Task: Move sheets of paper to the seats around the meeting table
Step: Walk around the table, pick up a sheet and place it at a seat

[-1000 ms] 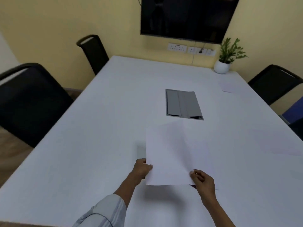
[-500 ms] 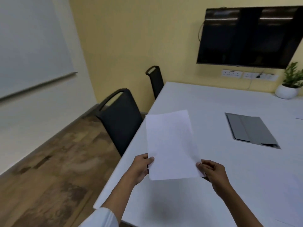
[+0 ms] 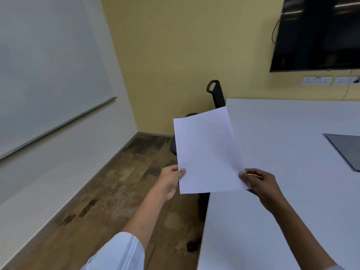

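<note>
Your view has swung hard to the left over the last second: the worktop (image 3: 292,152), which filled the picture a second ago, now sits only on the right, and the floor (image 3: 109,191) and whiteboard (image 3: 48,71) on the left wall have come in. The sheet of paper (image 3: 206,152) has come up off the worktop with you and now hangs in the air over the worktop's left edge, tilted with its top corner toward 1 o'clock.

Your left hand (image 3: 168,181) pinches the sheet's lower left edge, thumb on top; your right hand (image 3: 261,184) pinches the lower right corner. Both are clenched on the paper, neither released.

Behind the sheet, at 12 o'clock, a near chair (image 3: 173,145) is mostly hidden; a far chair (image 3: 217,93) stands further along the same side. Judging from this turn, you are carrying the sheet to a left-side seat, probably the near one, and the sheet has yet to be laid down there.

The sheet's face looks blank. No brand reads on the screen (image 3: 319,34) or the sockets (image 3: 317,80); the grey panel (image 3: 346,147) at 3 o'clock carries no visible writing.
</note>
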Motion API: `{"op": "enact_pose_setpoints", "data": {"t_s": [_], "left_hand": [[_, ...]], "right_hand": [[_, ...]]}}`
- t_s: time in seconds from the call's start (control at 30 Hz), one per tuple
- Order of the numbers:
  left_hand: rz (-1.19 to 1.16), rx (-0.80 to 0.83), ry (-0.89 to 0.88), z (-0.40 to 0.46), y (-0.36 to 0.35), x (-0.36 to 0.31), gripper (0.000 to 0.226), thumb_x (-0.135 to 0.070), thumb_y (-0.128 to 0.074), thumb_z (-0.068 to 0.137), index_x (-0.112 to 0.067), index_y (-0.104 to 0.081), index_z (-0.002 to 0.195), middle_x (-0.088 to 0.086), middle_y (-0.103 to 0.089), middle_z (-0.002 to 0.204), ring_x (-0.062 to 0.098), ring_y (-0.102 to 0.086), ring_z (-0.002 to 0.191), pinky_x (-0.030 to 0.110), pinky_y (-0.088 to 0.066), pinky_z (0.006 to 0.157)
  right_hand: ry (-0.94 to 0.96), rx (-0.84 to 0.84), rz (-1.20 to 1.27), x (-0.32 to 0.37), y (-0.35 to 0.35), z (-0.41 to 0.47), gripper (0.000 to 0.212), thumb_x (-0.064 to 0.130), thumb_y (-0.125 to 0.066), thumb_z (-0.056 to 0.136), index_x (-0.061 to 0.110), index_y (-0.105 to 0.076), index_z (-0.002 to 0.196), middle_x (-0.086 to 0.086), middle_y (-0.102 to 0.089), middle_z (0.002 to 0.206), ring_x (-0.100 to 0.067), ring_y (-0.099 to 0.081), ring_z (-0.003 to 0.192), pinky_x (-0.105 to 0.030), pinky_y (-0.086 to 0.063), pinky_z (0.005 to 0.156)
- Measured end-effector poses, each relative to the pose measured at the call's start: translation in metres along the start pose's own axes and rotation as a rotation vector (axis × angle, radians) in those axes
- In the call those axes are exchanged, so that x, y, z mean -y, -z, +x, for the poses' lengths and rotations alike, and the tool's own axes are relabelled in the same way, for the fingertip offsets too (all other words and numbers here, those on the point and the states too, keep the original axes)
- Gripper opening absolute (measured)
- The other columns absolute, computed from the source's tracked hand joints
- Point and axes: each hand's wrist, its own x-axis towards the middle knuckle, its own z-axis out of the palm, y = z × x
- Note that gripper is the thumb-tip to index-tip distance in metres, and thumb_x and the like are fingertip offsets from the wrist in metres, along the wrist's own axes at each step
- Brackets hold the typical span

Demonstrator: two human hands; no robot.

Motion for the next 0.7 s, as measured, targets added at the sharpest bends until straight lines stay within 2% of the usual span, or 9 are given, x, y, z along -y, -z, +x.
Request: {"op": "enact_pose_setpoints", "data": {"t_s": [0.13, 0.3, 0.37, 0.43, 0.5, 0.57, 0.7], "left_hand": [[0.007, 0.058, -0.018, 0.065, 0.058, -0.037, 0.015, -0.007, -0.057, 0.096, -0.008, -0.07, 0.103, 0.008, -0.074, 0.111, 0.027, -0.07, 0.103, 0.042, -0.058, 0.085], [-0.02, 0.122, 0.021, 0.145, 0.12, -0.086, 0.015, -0.007, -0.058, 0.095, -0.007, -0.07, 0.104, 0.009, -0.074, 0.112, 0.027, -0.069, 0.106, 0.046, -0.055, 0.095], [-0.038, 0.146, 0.026, 0.175, 0.14, -0.107, 0.014, -0.006, -0.058, 0.095, -0.007, -0.07, 0.102, 0.009, -0.074, 0.11, 0.027, -0.069, 0.105, 0.046, -0.054, 0.095], [-0.056, 0.172, 0.03, 0.211, 0.157, -0.124, 0.015, -0.004, -0.056, 0.095, -0.007, -0.069, 0.102, 0.009, -0.074, 0.107, 0.026, -0.07, 0.102, 0.044, -0.057, 0.09], [-0.044, 0.191, 0.028, 0.249, 0.168, -0.14, 0.016, -0.002, -0.055, 0.096, -0.006, -0.068, 0.104, 0.008, -0.074, 0.104, 0.024, -0.071, 0.097, 0.039, -0.059, 0.082], [-0.024, 0.211, 0.036, 0.291, 0.176, -0.153, 0.016, -0.002, -0.054, 0.096, -0.004, -0.067, 0.106, 0.008, -0.074, 0.102, 0.023, -0.071, 0.094, 0.036, -0.059, 0.077], [0.024, 0.322, 0.025, 0.409, 0.186, -0.18, 0.017, -0.002, -0.054, 0.096, -0.004, -0.068, 0.105, 0.01, -0.073, 0.107, 0.024, -0.071, 0.096, 0.035, -0.058, 0.078]], "right_hand": [[0.0, -0.02, -0.006, -0.005, -0.065, 0.046, 0.018, 0.011, -0.076, 0.084, 0.002, -0.074, 0.099, -0.015, -0.076, 0.096, -0.025, -0.071, 0.085, -0.032, -0.055, 0.074], [-0.016, -0.059, -0.009, 0.011, -0.147, 0.104, 0.02, 0.014, -0.078, 0.083, 0.002, -0.074, 0.099, -0.015, -0.076, 0.098, -0.022, -0.073, 0.082, -0.033, -0.058, 0.072], [-0.013, -0.064, -0.029, 0.022, -0.175, 0.127, 0.021, 0.016, -0.078, 0.082, 0.002, -0.074, 0.097, -0.019, -0.076, 0.099, -0.024, -0.072, 0.083, -0.042, -0.06, 0.082], [-0.003, -0.075, -0.052, 0.033, -0.201, 0.149, 0.019, 0.015, -0.078, 0.082, 0.002, -0.075, 0.096, -0.021, -0.075, 0.101, -0.029, -0.072, 0.087, -0.049, -0.056, 0.09], [0.027, -0.106, -0.086, 0.042, -0.226, 0.173, 0.017, 0.014, -0.078, 0.083, 0.002, -0.074, 0.095, -0.021, -0.075, 0.098, -0.031, -0.074, 0.091, -0.046, -0.059, 0.086], [0.044, -0.137, -0.136, 0.044, -0.248, 0.2, 0.014, 0.011, -0.077, 0.084, 0.003, -0.073, 0.094, -0.023, -0.074, 0.094, -0.028, -0.075, 0.09, -0.038, -0.061, 0.077], [0.065, -0.193, -0.162, 0.038, -0.286, 0.278, 0.018, 0.007, -0.076, 0.085, 0.003, -0.071, 0.101, -0.028, -0.073, 0.093, -0.023, -0.077, 0.083, -0.027, -0.06, 0.065]]}}
